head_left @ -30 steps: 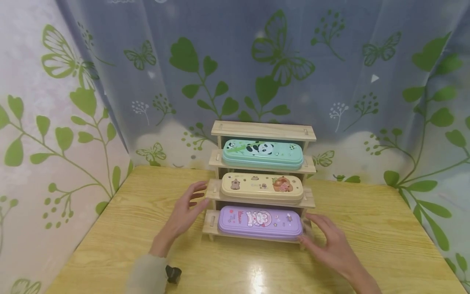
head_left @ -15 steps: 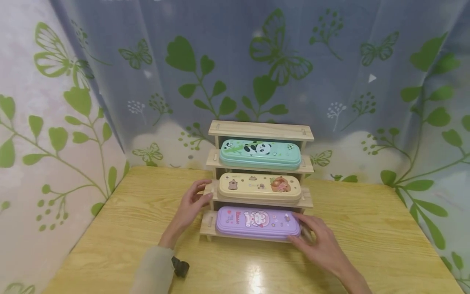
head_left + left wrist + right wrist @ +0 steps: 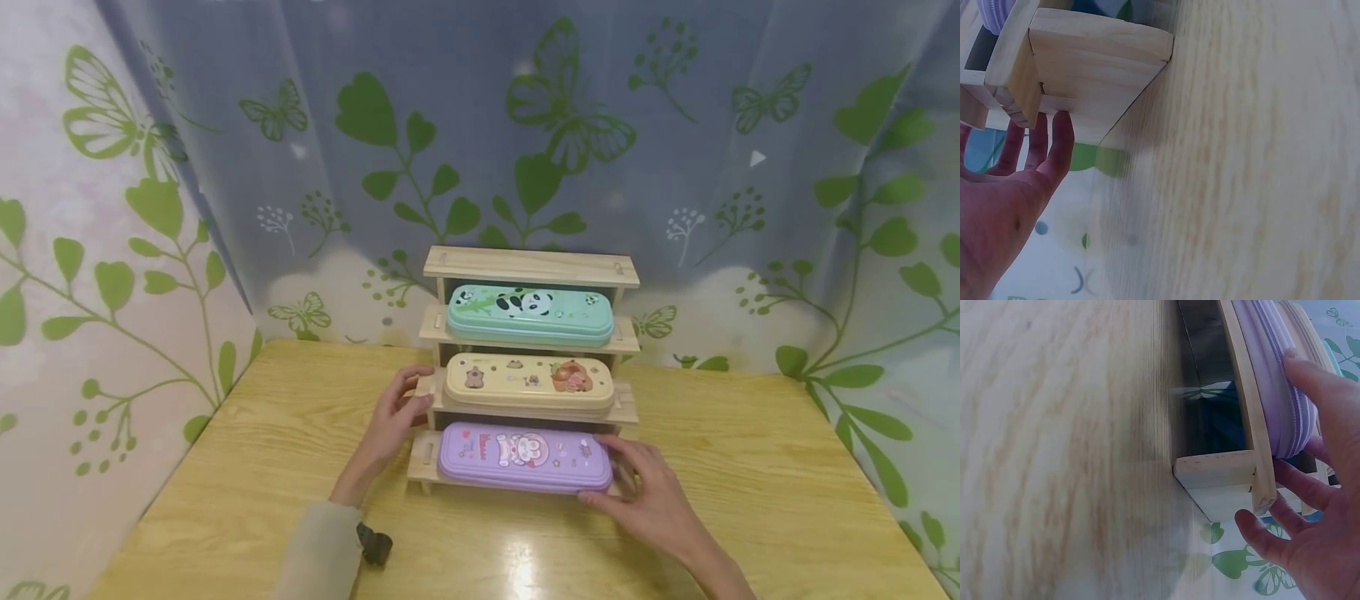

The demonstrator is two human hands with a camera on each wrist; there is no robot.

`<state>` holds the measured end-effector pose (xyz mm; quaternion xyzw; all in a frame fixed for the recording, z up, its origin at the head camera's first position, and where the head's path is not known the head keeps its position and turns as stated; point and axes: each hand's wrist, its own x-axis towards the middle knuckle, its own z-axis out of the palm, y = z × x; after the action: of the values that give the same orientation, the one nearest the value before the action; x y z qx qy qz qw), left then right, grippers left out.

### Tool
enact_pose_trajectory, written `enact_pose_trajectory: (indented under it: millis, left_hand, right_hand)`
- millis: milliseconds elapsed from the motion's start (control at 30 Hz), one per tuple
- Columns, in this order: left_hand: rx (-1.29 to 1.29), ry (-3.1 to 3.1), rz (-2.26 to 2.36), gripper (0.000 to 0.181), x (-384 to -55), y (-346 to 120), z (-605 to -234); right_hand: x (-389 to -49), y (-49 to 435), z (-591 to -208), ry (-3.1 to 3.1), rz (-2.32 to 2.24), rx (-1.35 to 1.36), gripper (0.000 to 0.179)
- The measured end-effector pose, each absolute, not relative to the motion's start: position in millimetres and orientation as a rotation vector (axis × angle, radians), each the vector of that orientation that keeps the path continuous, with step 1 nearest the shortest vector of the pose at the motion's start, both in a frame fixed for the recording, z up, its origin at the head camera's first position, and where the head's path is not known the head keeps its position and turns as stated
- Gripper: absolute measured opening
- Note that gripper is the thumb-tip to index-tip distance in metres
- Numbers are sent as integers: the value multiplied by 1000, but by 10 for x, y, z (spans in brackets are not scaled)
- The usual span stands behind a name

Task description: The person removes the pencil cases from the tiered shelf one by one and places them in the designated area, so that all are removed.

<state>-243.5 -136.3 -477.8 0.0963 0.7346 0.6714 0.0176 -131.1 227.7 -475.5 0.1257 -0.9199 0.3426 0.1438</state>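
A stepped wooden rack (image 3: 534,265) bears three zipped pencil cases. The lowest is a purple pencil case (image 3: 551,458) with a cartoon bunny, above it a cream pencil case (image 3: 525,382), then a mint pencil case (image 3: 525,312) with a panda. My left hand (image 3: 390,421) holds the left end of the cream case's shelf, fingertips against the wood in the left wrist view. My right hand (image 3: 652,492) grips the purple case's right end, thumb on the front side and fingers at the back. In the right wrist view, the thumb (image 3: 1300,369) lies along its zip side.
The rack stands on a wooden table (image 3: 300,433). Its top shelf is close to a blue curtain (image 3: 465,125) with green leaves and butterflies. A black object (image 3: 373,543) sits at the left sleeve (image 3: 318,554).
My right hand has moved left onto the purple case's right end, and the case has shifted slightly left and forward on its shelf. My left hand has closed in on the rack's left side.
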Motion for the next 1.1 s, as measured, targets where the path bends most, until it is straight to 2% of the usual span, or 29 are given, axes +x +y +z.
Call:
enact_pose_trajectory:
  millis: [400, 600, 800, 1100]
  left_hand:
    - [309, 2287, 2103, 42, -2438, -1368, -4798]
    - [320, 2272, 2127, 42, -2444, -1359, -4816]
    - [335, 2260, 2150, 41, -2440, -1355, -4828]
    - [322, 2252, 2164, 42, -2431, -1343, -4824]
  right_hand:
    - [-1337, 2237, -4725, -2757, 1051, 269, 85]
    - [-1322, 2236, -4696, -2778, 1001, 335, 93]
    - [-1339, 2242, -4681, -2778, 960, 409, 87]
    - [-1326, 2266, -4710, -2750, 1126, 379, 84]
